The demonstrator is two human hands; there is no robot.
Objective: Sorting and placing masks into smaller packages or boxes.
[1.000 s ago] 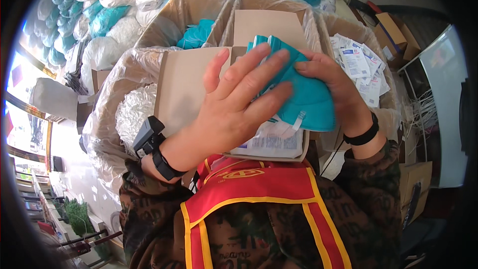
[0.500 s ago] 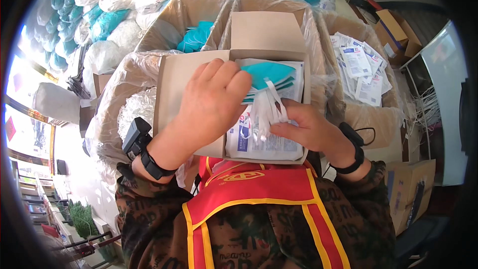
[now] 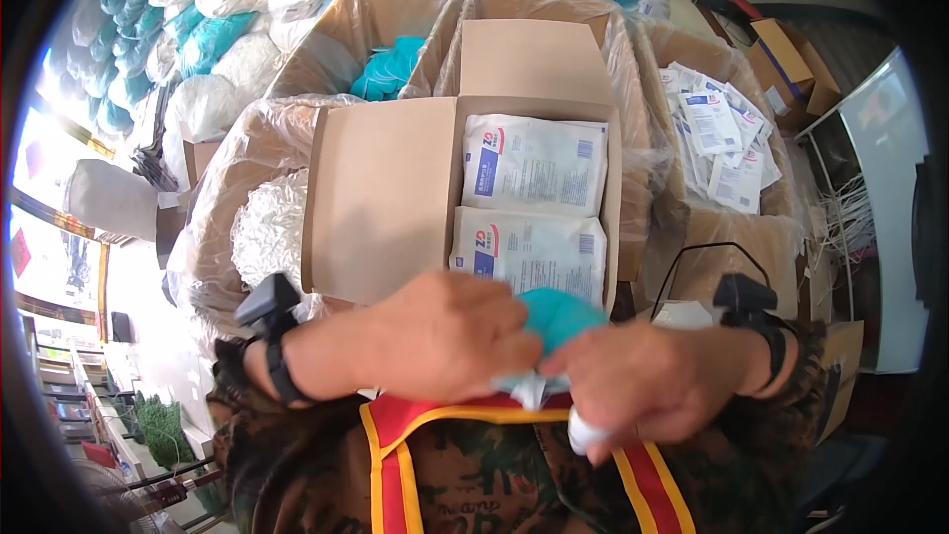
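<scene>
A teal face mask stack (image 3: pixel 560 318) is in front of my chest, at the near edge of an open cardboard box (image 3: pixel 381 203). My left hand (image 3: pixel 440 336) is closed on its left side. My right hand (image 3: pixel 657 381) is closed at its right, fingers bent over its lower part, with a white bunch (image 3: pixel 585 432) showing below them, apparently the straps. Motion smears both hands. Inside the box lie two printed white packets, a far packet (image 3: pixel 534 163) and a near packet (image 3: pixel 534 252), the latter partly covered by the masks.
Beyond the box stand plastic-lined cartons: one holds teal masks (image 3: pixel 390 69), another small white sachets (image 3: pixel 727 133). White cords (image 3: pixel 272 227) fill a lined carton at left. Bulging bags (image 3: pixel 213 40) are piled at the far left. A white panel (image 3: pixel 880 208) stands at right.
Both hands have drawn the teal masks out of the box toward my chest. The two white packets in the box are now largely uncovered.
</scene>
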